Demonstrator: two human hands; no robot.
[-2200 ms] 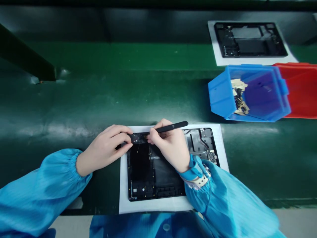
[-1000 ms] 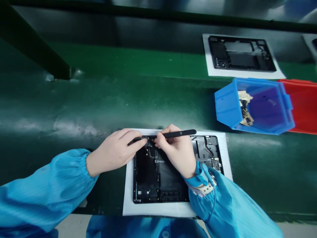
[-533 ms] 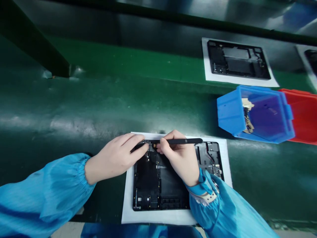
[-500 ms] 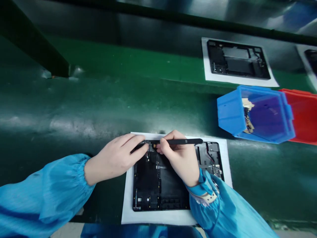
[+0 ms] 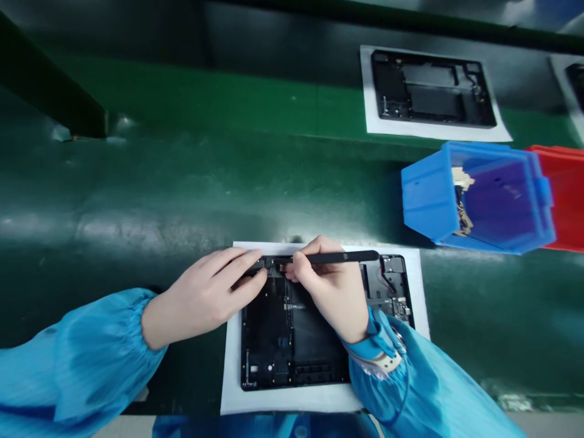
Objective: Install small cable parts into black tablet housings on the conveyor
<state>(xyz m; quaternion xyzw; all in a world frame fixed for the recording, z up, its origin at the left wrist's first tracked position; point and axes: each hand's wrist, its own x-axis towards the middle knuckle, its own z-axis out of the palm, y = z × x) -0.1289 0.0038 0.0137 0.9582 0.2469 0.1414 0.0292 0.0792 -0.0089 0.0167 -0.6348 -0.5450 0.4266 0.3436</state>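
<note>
A black open tablet frame (image 5: 278, 340) lies on a white sheet (image 5: 292, 403) in front of me. My right hand (image 5: 331, 289) is closed round a thin black stick tool (image 5: 340, 257), whose tip rests at the frame's top left edge. My left hand (image 5: 207, 295) lies beside it, fingers stretched flat and pressing a small part at the same top left corner. Both arms wear blue sleeves.
The green belt surface (image 5: 182, 182) runs across the view. A blue bin (image 5: 479, 194) with small parts lies tilted at the right, a red bin (image 5: 566, 194) behind it. Another black frame on a white sheet (image 5: 431, 91) lies at the back right. A dark bar (image 5: 45, 91) crosses the upper left.
Both hands stay at the frame's top left corner; the stick tool has tilted from slanted to nearly level. The view has shifted slightly.
</note>
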